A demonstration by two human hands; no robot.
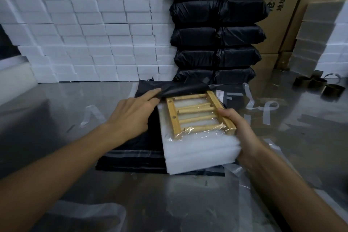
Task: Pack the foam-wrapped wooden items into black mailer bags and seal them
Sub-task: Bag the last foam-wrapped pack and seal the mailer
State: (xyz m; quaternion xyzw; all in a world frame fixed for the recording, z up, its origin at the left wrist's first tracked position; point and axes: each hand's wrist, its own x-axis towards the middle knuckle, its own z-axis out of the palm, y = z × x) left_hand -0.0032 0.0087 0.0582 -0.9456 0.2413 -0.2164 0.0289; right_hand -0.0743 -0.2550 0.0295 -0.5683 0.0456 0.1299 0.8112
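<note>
Glossy black plastic mailer bag [130, 158], pale wooden rack [199, 114], brushed-metal table [56, 103].

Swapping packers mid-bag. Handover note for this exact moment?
Left hand: pinches the lifted lip of the black mailer bag, holding its mouth open.
Right hand: grips the foam-wrapped wooden rack, far end just under the lip.
Done: sealed black parcels stacked behind.
Left: slide the rack fully in, seal; foam blocks wait at the back.
</note>
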